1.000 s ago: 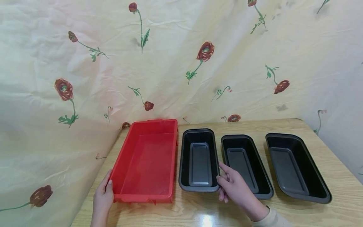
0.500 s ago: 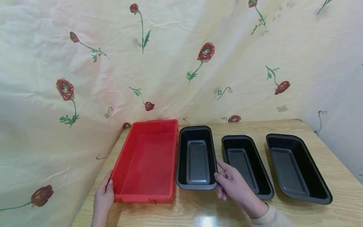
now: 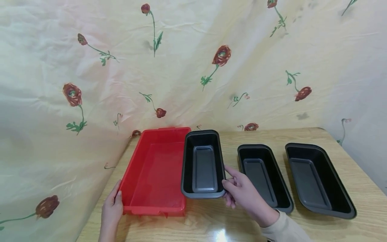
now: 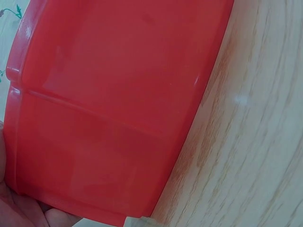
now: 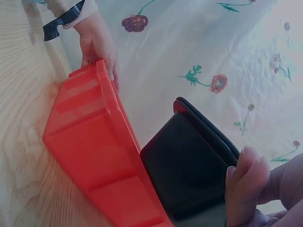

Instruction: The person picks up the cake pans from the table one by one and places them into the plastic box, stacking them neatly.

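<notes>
My right hand (image 3: 243, 191) pinches a black loaf pan (image 3: 204, 168) by the rim at its near right corner, thumb on top and fingers below. In the head view the pan's left side overlaps the right wall of a red tray (image 3: 160, 178). Seen from the right wrist, the pan (image 5: 189, 165) is raised above the table, beside the tray's top edge. My left hand (image 3: 112, 205) grips the tray at its near left corner. Its fingers show at the tray's edge in the left wrist view, where part of the hand is hidden.
Two more black loaf pans stand to the right, a middle one (image 3: 261, 174) and a far right one (image 3: 317, 181). All rest on a wooden table (image 3: 229, 218). A flowered cloth (image 3: 181, 67) hangs behind and to the left.
My right hand has carried the loaf pan up and to the left, from beside the tray to over its right wall. My left hand and the tray have stayed in place.
</notes>
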The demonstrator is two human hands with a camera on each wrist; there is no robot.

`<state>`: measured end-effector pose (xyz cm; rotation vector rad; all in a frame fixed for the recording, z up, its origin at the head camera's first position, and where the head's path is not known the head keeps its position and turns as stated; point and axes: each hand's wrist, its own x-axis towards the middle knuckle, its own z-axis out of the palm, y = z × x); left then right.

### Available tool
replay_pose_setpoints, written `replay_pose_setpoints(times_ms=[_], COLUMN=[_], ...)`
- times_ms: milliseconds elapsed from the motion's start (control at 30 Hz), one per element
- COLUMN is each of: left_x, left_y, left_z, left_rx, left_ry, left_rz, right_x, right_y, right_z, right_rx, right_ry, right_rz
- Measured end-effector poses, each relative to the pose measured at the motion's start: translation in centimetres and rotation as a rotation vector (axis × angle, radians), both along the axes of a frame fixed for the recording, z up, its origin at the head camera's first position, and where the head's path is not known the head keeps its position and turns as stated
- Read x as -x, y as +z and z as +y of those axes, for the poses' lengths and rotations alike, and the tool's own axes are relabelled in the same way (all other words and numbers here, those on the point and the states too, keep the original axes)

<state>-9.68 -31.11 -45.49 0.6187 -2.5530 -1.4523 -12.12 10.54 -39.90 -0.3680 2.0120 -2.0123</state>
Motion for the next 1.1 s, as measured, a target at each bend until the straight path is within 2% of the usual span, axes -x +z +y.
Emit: replay_pose_setpoints(times_ms=[300, 1100], left_x=[0.0, -0.1], left_y=[0.1, 0.0], left_z=[0.1, 0.2], left_rx=[-0.001, -0.017], left_ry=[0.003, 0.006], left_rz=[0.020, 0.008], right_x=[0.6, 2.0], right_y=[0.3, 0.1], right_z=[-1.2, -5.7], right_rx=[0.018, 0.080], right_ry=[0.031, 0.089], right_rz=[0.010, -0.016])
